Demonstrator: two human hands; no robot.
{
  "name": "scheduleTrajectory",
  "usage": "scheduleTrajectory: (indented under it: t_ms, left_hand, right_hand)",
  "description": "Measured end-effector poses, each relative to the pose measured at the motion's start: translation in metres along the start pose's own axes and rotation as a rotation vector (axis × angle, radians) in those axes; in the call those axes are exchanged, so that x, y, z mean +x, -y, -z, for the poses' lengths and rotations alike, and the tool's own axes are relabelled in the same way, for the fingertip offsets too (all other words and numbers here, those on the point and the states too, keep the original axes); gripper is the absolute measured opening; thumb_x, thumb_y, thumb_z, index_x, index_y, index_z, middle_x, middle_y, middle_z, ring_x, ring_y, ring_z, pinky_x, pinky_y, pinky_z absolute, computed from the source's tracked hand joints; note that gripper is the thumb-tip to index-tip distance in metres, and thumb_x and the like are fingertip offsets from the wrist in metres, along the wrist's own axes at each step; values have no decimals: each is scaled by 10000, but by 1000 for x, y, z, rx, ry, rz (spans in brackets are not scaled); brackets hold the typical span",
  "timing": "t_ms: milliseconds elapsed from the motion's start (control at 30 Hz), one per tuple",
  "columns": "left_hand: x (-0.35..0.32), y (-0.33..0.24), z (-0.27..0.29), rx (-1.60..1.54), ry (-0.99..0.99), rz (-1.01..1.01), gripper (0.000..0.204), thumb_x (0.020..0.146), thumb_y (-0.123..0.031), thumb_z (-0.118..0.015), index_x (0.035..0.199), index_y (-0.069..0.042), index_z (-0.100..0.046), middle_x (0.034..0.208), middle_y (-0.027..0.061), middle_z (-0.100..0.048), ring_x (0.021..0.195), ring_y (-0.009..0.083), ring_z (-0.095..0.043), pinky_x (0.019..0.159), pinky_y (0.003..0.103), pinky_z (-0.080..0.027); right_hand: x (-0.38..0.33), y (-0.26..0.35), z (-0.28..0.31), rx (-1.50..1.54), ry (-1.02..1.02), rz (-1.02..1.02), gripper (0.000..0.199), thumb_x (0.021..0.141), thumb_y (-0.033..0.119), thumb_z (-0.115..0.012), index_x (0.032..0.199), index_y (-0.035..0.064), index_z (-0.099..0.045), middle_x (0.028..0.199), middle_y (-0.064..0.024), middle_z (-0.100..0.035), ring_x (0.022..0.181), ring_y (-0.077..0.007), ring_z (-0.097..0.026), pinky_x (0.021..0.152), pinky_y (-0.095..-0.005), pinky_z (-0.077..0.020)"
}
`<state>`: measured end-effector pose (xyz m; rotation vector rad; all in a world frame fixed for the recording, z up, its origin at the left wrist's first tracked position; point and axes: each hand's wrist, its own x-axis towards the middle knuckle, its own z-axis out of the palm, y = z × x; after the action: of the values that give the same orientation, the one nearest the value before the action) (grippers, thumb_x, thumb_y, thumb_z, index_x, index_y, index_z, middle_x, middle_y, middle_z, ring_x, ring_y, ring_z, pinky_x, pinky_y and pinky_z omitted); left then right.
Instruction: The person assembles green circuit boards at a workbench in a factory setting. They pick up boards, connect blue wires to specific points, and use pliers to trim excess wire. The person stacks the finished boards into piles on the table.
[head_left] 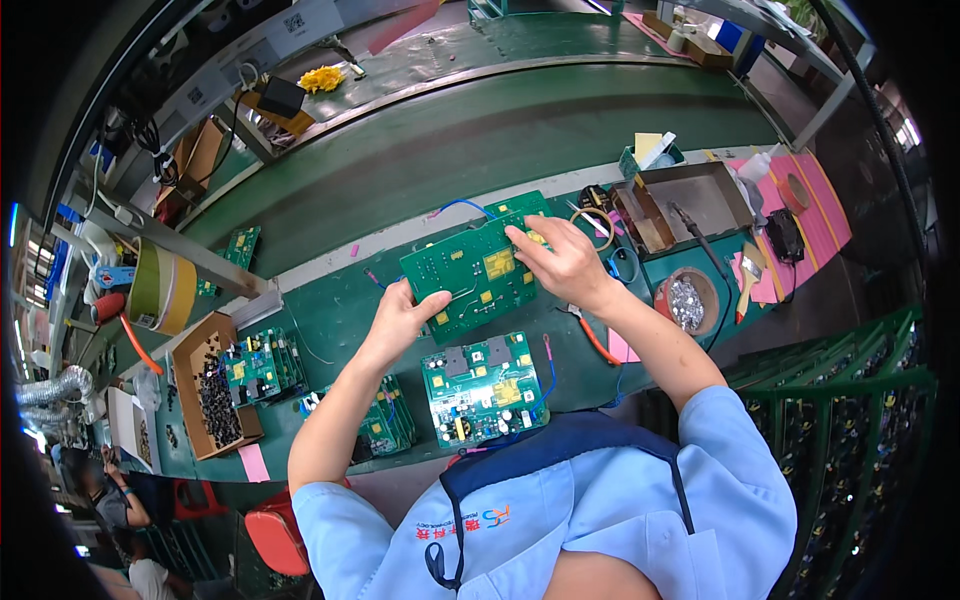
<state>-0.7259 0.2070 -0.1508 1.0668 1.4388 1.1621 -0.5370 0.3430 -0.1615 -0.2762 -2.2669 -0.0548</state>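
Note:
A green circuit board [462,268], marked with yellow patches, is held tilted above the bench with its flat face toward me. My left hand [400,322] grips it by the lower left edge, thumb on the face. At the upper right corner, the closed fingers of my right hand [562,260] touch the board around a yellow patch; whether they pinch something small there is hidden. A blue wire [462,203] loops out behind the board's top edge. Below, a populated circuit board [482,390] lies component side up near the bench's front edge.
Stacked boards [385,425] and a carton of small black parts [215,395] stand left. On the right are orange-handled pliers [598,340], a bowl of metal bits [688,300], a soldering iron [700,235], a brush [748,282], a metal tray [700,205] and a tape roll [592,230].

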Motion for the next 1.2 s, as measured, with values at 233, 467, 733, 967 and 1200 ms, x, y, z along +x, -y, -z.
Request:
scheduleTrajectory:
  t_ms: [233, 467, 733, 967, 1200]
  left_hand:
    - [-1, -5, -3, 265, -48, -81, 217, 743, -146, -544, 874, 25, -521, 719, 64, -579, 643, 85, -514, 589, 238, -409]
    - [3, -8, -7, 456, -87, -106, 183, 737, -150, -545, 826, 8, -526, 629, 84, -562, 568, 112, -510, 530, 261, -390]
    - [11, 8, 2, 905, -269, -749, 209, 608, -6, -532, 817, -17, -537, 702, 88, -567, 617, 239, -538, 561, 290, -429]
    - [16, 3, 26, 1195, -335, -1058, 399, 548, 33, -506, 920, -104, -551, 918, 114, -518, 792, 272, -525, 653, 345, -426]
    - [21, 25, 62, -232, -168, 96, 286, 814, -154, -443, 1069, -25, -437, 942, 86, -534, 819, 170, -534, 696, 280, -428]
  right_hand:
    - [-6, -5, 4, -15, -61, 34, 285, 597, 66, -615, 874, 48, -551, 831, -109, -515, 751, -252, -526, 636, -341, -419]
    - [-10, -4, 2, 93, -241, -219, 130, 627, 97, -626, 698, 35, -537, 736, -74, -523, 673, -202, -526, 597, -306, -417]
    - [-11, -25, 4, 1595, 384, -1461, 292, 809, 278, -474, 901, 2, -502, 762, -79, -564, 614, -172, -572, 569, -260, -476]
    - [-8, -13, -18, 1864, 301, -1198, 277, 790, 92, -476, 1052, 10, -435, 846, -50, -550, 748, -131, -556, 628, -275, -482]
    - [-5, -3, -32, 1739, 251, -1198, 252, 785, 61, -473, 1034, 43, -434, 854, -45, -543, 737, -115, -550, 613, -277, -494]
